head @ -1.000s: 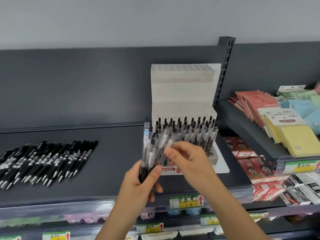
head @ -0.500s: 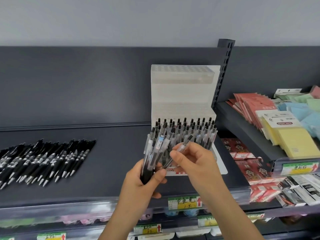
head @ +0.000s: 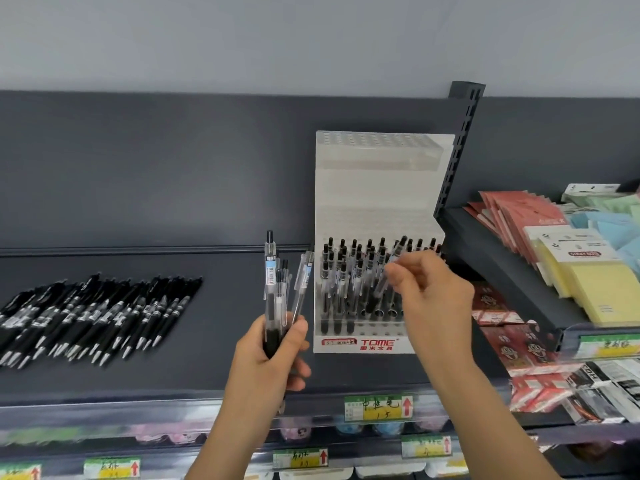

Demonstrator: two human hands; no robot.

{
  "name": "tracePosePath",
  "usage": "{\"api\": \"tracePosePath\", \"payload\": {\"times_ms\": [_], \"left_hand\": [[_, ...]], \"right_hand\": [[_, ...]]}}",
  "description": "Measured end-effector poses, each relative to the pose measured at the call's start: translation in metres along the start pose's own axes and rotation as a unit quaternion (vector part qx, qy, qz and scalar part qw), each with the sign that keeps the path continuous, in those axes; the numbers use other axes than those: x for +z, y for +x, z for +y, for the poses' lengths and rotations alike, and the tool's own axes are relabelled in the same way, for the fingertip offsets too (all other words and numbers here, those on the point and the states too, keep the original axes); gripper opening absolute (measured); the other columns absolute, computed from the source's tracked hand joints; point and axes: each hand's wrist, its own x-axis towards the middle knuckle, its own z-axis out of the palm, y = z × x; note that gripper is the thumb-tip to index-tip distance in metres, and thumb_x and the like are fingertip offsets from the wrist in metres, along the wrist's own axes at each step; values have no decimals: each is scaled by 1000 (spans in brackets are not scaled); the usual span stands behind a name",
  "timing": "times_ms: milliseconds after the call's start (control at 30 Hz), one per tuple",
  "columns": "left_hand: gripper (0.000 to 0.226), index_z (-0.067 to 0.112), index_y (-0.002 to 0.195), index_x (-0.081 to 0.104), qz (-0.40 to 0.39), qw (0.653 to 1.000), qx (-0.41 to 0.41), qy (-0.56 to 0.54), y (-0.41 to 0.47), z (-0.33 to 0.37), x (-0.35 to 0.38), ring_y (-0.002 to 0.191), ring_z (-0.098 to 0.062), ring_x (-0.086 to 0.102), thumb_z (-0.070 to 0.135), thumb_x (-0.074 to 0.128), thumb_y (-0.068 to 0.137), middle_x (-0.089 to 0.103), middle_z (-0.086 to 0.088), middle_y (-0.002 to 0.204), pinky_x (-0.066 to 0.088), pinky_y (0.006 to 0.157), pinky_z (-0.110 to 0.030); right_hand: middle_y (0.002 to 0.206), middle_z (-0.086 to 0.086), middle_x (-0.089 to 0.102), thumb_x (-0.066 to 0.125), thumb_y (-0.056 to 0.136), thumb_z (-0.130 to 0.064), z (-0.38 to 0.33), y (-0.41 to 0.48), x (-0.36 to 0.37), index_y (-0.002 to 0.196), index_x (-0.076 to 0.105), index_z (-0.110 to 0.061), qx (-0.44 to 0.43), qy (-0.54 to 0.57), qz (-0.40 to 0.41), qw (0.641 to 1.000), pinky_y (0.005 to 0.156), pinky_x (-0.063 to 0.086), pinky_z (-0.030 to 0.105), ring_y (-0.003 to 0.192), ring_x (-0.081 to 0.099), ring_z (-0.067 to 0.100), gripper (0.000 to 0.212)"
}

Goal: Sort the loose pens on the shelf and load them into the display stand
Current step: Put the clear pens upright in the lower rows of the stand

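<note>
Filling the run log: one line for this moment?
left hand grips pen bundle | right hand pinches single pen at display stand

At lower left, cut by the frame's edge and smeared: loose black pens (head: 97, 317), barrel print unreadable. Hidden behind the right hand (head: 433, 299) — itself blurred — the lower right corner of the display stand (head: 381, 188). Blurred too, the clear pen (head: 391, 268) pinched there, tip end lost among the racked pens (head: 341, 268). Buried in the left hand (head: 270, 362), the lower ends of the clear pen bundle (head: 277, 292) — count uncertain. Along the bottom edge, price labels (head: 110, 468) cropped, handwriting barely legible. At far right, sticky notes (head: 588, 292) cropped by the frame.
</note>
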Motion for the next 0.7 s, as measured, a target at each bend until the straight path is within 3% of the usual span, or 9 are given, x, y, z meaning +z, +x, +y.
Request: {"api": "tracePosePath", "payload": {"times_ms": [100, 233, 333, 400, 500, 567, 700], "left_hand": [[12, 12, 94, 61, -4, 1000, -1, -11, -1, 1, 0, 49, -12, 55, 22, 61, 87, 64, 4, 62, 43, 42, -20], [11, 13, 95, 61, -8, 1000, -2, -19, -1, 2, -1, 50, -12, 58, 21, 61, 87, 65, 3, 62, 43, 40, -20], [11, 14, 96, 61, -16, 1000, 0, -18, -1, 3, 0, 50, -12, 60, 20, 60, 87, 67, 1, 63, 43, 40, -19], [12, 14, 97, 60, -21, 1000, 0, -17, -1, 3, 1, 50, -12, 60, 21, 60, 87, 68, 0, 64, 42, 39, -19], [12, 15, 97, 60, -39, 999, 3, -4, 0, 4, 5, 50, -12, 59, 21, 60, 88, 68, 0, 65, 41, 39, -20], [10, 15, 98, 60, -58, 998, 8, 11, 0, 3, 9, 49, -13, 58, 19, 60, 88, 68, -1, 66, 39, 37, -20], [13, 19, 98, 61, -111, 992, 14, 55, -2, 0, 17, 49, -16, 59, 18, 64, 86, 69, -2, 69, 35, 36, -21]], "right_hand": [[72, -5, 66, 56, 93, -25, 11, -2, 10, 89, 66, -20, 1, -56, -45, 997, 67, 54, 43, 71, 63, 16, 12], [67, -6, 64, 55, 92, -27, 21, -6, 18, 87, 68, -16, 0, -104, -88, 991, 64, 52, 37, 63, 60, 12, 18], [67, -9, 64, 57, 91, -32, 22, -5, 17, 87, 69, -21, 7, -113, -88, 990, 66, 53, 39, 65, 61, 12, 16], [73, -11, 64, 60, 89, -34, 22, -5, 13, 91, 69, -22, 16, -106, -87, 990, 69, 54, 33, 69, 60, 7, 15], [76, -12, 61, 64, 85, -36, 15, -10, 4, 88, 65, -23, 20, -68, -52, 996, 63, 44, 11, 70, 56, 1, 14], [73, -11, 61, 65, 83, -36, 7, -14, -1, 81, 64, -26, 26, -12, -58, 998, 62, 44, 11, 71, 56, 1, 10], [76, -5, 67, 67, 75, -39, -4, -21, 0, 85, 66, -28, 82, 126, -182, 972, 59, 51, 18, 66, 63, 8, 15]]}}
